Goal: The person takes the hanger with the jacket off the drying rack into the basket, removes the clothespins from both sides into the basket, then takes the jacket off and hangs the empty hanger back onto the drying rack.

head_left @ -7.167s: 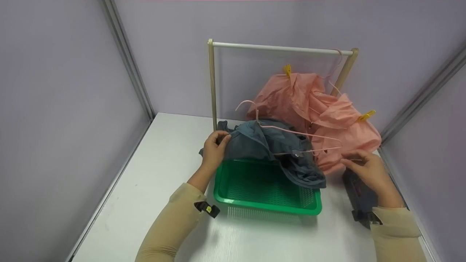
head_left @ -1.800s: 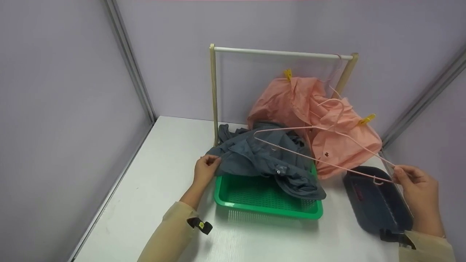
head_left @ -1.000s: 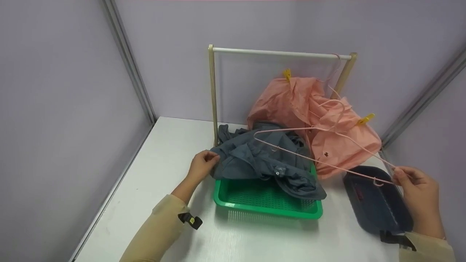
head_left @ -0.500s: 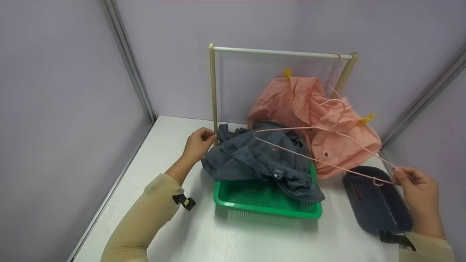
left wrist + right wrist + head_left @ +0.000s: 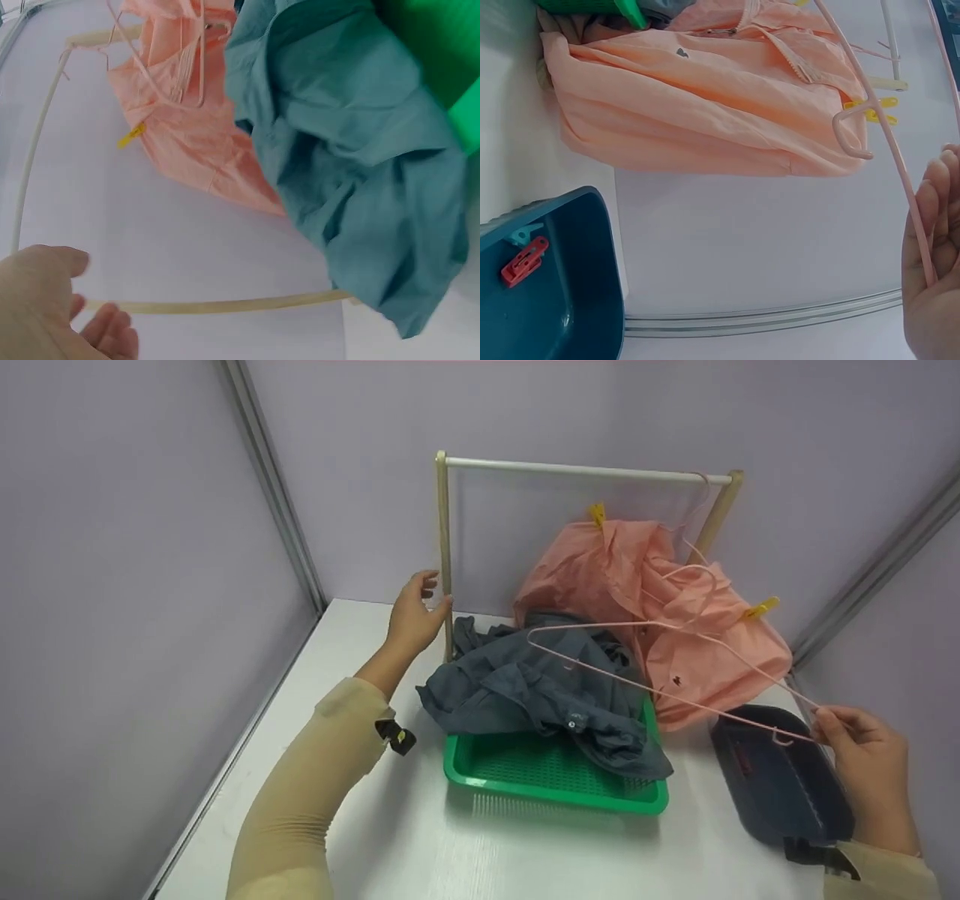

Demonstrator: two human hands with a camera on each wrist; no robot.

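My left hand (image 5: 430, 594) is raised beside the left post (image 5: 444, 547) of a small drying rack. In the left wrist view the thumb and fingers of the left hand (image 5: 82, 296) lie loosely on either side of the post (image 5: 217, 305), not closed round it. My right hand (image 5: 831, 727) pinches one end of a pink wire hanger (image 5: 660, 660), which reaches out over a crumpled grey shirt (image 5: 540, 690). The shirt lies half in a green basket (image 5: 555, 793). The right wrist view shows the hanger (image 5: 885, 127) running through the right hand (image 5: 930, 225).
A pink garment (image 5: 660, 600) hangs from the rack's rail (image 5: 585, 470) on another hanger, with yellow clips (image 5: 759, 608). A dark blue tray (image 5: 780, 795) holding a red clip (image 5: 525, 261) sits by my right hand. Grey partition walls enclose the white table (image 5: 352, 675).
My left hand has let go of the grey shirt and risen to the rack's left post. The shirt has slumped over the basket. My right hand keeps the hanger still.
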